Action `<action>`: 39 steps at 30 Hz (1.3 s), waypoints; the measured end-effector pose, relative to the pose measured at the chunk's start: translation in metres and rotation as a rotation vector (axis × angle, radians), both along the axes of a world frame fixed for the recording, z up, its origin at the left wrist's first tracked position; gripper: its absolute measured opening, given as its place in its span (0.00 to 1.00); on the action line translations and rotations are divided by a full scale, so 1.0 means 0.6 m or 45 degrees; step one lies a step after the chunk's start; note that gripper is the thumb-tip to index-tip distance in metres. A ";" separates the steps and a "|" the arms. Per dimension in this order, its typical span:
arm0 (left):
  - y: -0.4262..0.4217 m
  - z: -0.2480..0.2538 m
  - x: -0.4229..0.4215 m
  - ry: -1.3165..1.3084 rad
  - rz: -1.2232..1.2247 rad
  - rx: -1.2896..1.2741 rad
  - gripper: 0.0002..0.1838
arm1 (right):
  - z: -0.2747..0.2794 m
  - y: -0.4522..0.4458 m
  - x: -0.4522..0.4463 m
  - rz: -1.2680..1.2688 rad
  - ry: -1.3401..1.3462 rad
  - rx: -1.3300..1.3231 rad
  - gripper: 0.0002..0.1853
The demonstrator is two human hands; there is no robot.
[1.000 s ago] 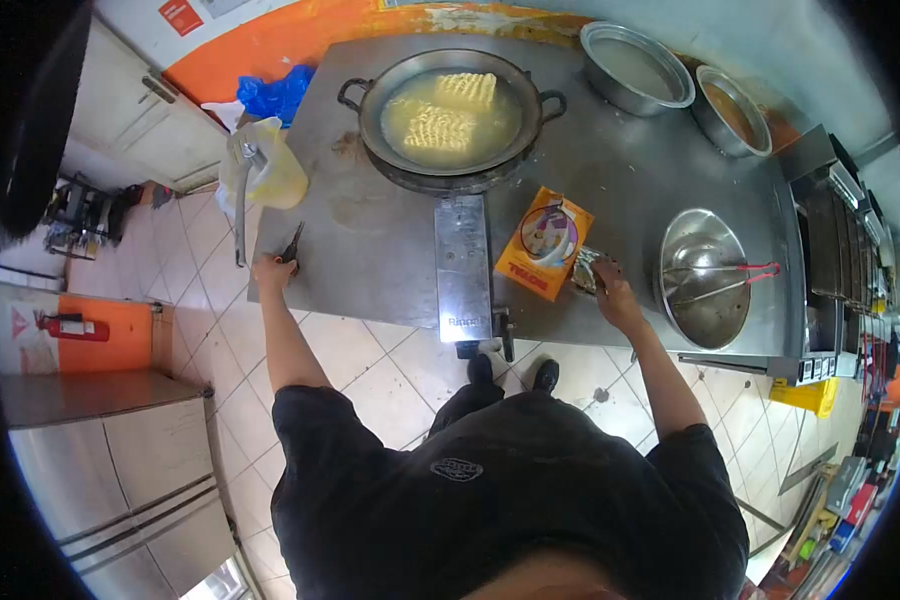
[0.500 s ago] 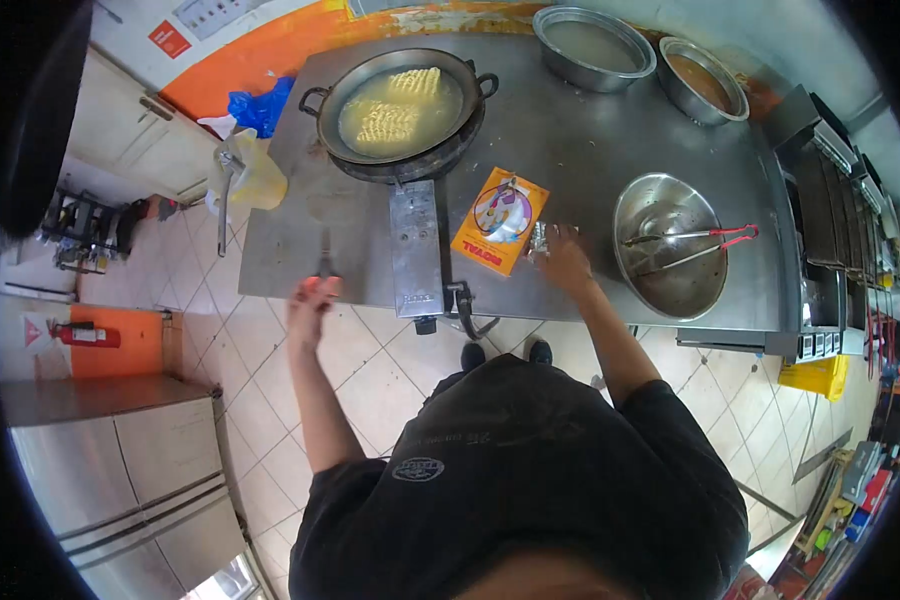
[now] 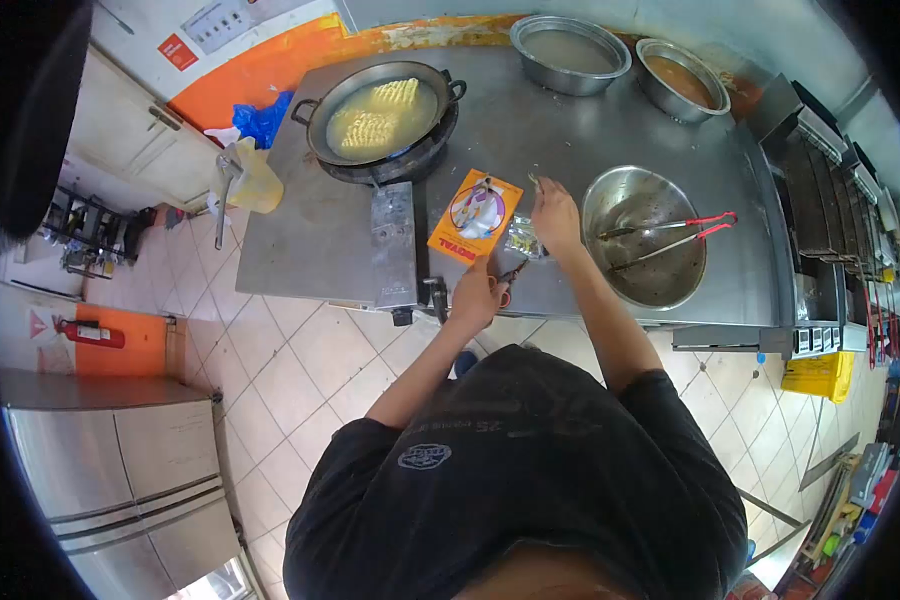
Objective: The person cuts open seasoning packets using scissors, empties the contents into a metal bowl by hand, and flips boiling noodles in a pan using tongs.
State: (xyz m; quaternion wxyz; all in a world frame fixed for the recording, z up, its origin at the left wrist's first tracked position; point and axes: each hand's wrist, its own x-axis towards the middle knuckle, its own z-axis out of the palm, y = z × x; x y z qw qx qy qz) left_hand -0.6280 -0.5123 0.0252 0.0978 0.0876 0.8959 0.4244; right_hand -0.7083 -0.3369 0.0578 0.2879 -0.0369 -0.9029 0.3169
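Scissors (image 3: 513, 272) are gripped in the left hand (image 3: 476, 297), blades near a foil packet (image 3: 523, 238) on the bench (image 3: 310, 250), right of the orange box (image 3: 475, 215); the right hand (image 3: 556, 217) curls beside it, its hold unclear.

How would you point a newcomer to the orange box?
On the steel table, look between the wok and the bowl with red-handled tongs. Just beyond the person's left hand lies the box, beside a silver foil packet. Unlike that shiny packet, it is bright orange, printed ROYAL, with a round picture.
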 end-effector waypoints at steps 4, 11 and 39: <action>0.043 0.037 -0.036 0.538 -0.198 -0.364 0.16 | 0.078 0.005 0.077 -0.031 0.044 -0.310 0.08; 0.122 -0.098 -0.175 0.958 -0.524 -0.595 0.13 | 0.092 0.046 0.197 0.142 -0.188 -1.128 0.13; 0.026 0.145 -0.025 -0.592 -0.361 1.021 0.19 | 0.073 0.011 0.195 0.486 -0.087 -1.157 0.04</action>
